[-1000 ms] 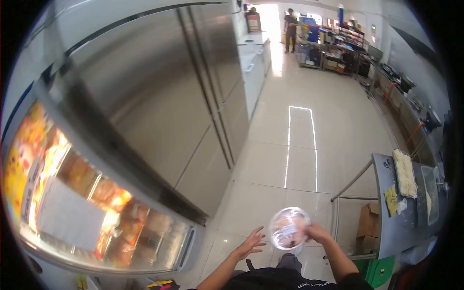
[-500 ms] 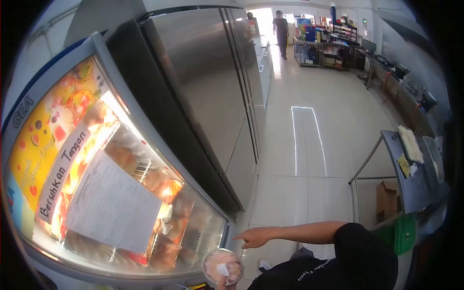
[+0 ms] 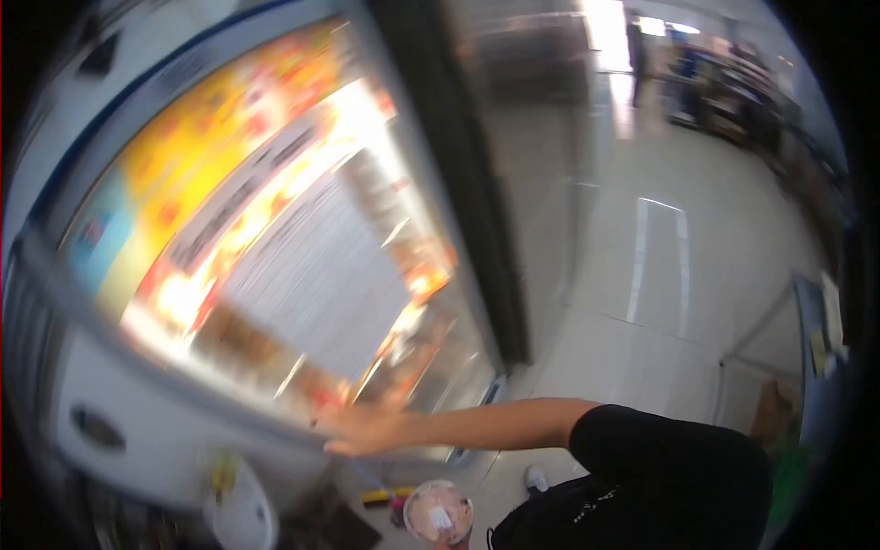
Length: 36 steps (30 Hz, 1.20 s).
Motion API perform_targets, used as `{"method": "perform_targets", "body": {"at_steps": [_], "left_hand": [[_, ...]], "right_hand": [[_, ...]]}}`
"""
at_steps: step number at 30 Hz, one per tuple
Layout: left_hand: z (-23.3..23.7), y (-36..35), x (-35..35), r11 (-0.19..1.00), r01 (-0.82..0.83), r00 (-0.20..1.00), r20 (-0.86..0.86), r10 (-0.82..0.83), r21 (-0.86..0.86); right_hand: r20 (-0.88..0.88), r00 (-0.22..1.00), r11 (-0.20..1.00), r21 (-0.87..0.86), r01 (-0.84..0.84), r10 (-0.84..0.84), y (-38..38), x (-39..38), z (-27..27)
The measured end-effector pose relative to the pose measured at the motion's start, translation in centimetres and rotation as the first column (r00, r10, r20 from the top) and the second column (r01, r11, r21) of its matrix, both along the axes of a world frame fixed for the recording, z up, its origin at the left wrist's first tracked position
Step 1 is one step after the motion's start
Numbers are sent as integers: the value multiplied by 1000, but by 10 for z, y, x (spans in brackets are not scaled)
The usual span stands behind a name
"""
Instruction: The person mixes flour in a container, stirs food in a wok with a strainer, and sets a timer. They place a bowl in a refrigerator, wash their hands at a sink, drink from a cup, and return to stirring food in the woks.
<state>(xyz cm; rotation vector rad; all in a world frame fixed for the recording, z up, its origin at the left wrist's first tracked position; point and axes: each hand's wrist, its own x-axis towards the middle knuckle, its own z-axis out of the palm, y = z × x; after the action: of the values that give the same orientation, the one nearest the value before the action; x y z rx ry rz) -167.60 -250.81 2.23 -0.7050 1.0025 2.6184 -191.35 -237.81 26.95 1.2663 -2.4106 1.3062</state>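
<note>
A: While the frame is blurred, left hand reads wide open, flat on the near edge of the freezer lid.
B: Tub?
A: Near and right of that hand. Right hand holds it from below, mostly cropped. Paper sheet lies on the glass.

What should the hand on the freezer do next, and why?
Probably slide the glass lid open. The right hand lies flat, fingers spread, on the lid's near edge; the lid looks shut, and the left hand holds a round tub just below. The picture is blurred.
</note>
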Motion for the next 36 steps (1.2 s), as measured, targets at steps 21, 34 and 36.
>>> {"method": "perform_targets", "body": {"at_steps": [21, 34, 36], "left_hand": [[65, -45, -37, 996, -82, 989, -126, 76, -44], [297, 38, -257, 995, -86, 873, -485, 53, -45], [302, 65, -238, 931, -340, 878, -399, 265, -129]], "right_hand": [[314, 922, 906, 414, 83, -228, 209, 170, -47], [575, 510, 299, -425, 854, -639, 359, 240, -75], [640, 545, 220, -518, 826, -542, 364, 240, -76]]}}
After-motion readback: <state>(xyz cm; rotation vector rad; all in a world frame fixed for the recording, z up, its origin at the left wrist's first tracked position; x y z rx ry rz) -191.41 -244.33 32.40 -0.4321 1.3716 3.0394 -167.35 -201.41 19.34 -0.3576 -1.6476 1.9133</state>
